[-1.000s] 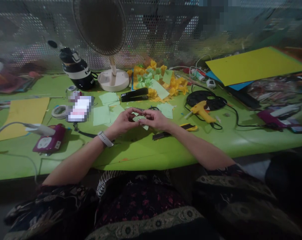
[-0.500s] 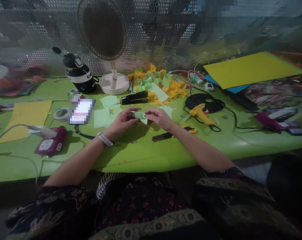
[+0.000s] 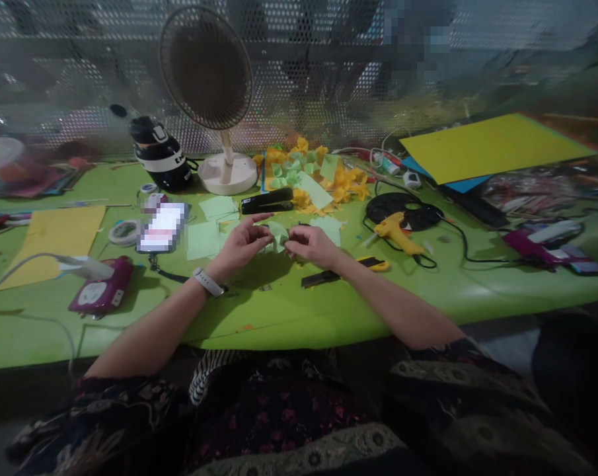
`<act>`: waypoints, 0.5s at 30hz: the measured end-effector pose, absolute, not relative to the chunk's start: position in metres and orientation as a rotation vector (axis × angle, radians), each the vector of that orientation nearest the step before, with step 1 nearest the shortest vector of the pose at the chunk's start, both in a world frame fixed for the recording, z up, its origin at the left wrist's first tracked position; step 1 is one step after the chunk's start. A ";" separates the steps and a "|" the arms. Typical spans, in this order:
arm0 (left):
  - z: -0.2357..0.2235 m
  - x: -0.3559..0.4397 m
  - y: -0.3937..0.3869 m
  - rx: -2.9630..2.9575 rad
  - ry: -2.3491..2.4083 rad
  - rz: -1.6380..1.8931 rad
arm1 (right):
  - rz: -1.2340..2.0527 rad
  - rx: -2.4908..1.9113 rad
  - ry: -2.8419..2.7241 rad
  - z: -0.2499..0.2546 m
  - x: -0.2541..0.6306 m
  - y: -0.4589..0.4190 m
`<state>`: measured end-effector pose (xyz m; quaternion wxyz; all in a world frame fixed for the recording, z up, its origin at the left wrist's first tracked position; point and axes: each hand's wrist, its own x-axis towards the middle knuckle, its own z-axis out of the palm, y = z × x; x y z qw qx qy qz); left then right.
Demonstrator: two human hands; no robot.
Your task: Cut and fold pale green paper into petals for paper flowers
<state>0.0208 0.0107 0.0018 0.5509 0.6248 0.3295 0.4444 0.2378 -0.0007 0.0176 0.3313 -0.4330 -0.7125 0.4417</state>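
A small piece of light green paper [image 3: 279,236], bent into a curved shape, is pinched between my two hands above the table. The fingertips of my left hand [image 3: 245,246] are closed on its left side, and a watch with a pale band circles that wrist. On its right side, my right hand [image 3: 312,246] grips the paper between thumb and fingers. Flat green paper squares [image 3: 203,240] lie just left of and behind my hands. A black stapler [image 3: 267,201] rests behind them, and a yellow-handled box cutter [image 3: 345,271] lies under my right forearm.
Yellow and green paper flowers [image 3: 348,185] are heaped at the back beside a fan [image 3: 228,175]. To the right lie a yellow glue gun [image 3: 398,233] and a black round tray [image 3: 422,213]. A phone [image 3: 162,227], tape roll [image 3: 123,233] and purple power socket [image 3: 103,287] sit left.
The green paper has been turned between my fingers and now stands more upright and curved. Both hands stay in nearly the same place, and the whole view has shifted slightly.
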 end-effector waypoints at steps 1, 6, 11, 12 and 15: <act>0.002 0.021 0.011 1.482 0.772 1.046 | 1.153 -1.131 -1.868 0.018 0.238 -0.001; 0.004 0.020 0.010 1.484 0.775 1.023 | 1.163 -1.102 -1.776 0.020 0.238 -0.001; 0.006 0.022 0.008 1.434 0.783 1.064 | 1.221 -1.074 -1.709 0.018 0.236 0.000; 0.005 0.022 0.007 1.428 0.790 1.073 | 1.228 -1.078 -1.695 0.018 0.235 0.000; 0.001 0.026 0.005 1.421 0.798 1.066 | 1.215 -1.091 -1.637 0.017 0.232 -0.001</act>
